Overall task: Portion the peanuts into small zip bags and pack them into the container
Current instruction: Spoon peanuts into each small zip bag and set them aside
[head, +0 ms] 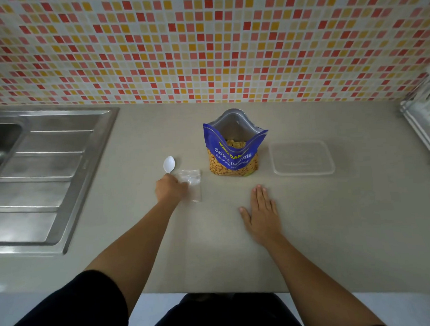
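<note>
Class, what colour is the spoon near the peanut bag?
The spoon is white; the head view shows it best.

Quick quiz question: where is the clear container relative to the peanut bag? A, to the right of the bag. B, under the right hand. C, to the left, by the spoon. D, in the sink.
A: the container sits to the right of the open peanut bag, with a gap between them.
</note>
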{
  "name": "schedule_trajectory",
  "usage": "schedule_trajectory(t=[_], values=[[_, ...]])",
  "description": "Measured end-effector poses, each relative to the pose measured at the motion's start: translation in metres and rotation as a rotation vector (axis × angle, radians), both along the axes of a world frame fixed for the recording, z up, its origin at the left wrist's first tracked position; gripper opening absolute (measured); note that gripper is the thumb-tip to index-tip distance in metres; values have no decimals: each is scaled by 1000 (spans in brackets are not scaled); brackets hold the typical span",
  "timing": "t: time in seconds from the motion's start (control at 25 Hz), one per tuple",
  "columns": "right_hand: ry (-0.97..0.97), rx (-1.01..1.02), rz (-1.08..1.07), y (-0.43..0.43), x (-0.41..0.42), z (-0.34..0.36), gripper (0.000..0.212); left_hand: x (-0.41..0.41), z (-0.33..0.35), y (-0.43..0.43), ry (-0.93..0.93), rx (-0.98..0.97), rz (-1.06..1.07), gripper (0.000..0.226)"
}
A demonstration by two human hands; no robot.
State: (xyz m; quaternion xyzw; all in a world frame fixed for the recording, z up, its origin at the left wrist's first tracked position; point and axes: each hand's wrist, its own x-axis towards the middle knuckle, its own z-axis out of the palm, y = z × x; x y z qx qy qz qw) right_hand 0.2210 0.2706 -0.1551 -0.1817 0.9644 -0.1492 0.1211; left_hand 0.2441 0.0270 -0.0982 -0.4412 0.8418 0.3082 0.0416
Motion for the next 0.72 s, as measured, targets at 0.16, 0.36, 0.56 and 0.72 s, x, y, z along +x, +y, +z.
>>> schedule_trajectory(t=[0.16, 0.36, 0.56, 0.72], values=[[21, -12, 15, 2, -1, -3, 78, -1, 2, -4, -23, -41, -3, 11], [28, 2, 39, 3, -1, -4, 87, -2, 10, -16, 43, 1, 33, 23], [21, 27, 62, 6, -2, -4, 94, -4, 32, -20, 43, 155, -31, 15], [-25, 3, 66, 9, -7, 0, 97, 3, 29, -21, 61, 284, 17, 12]])
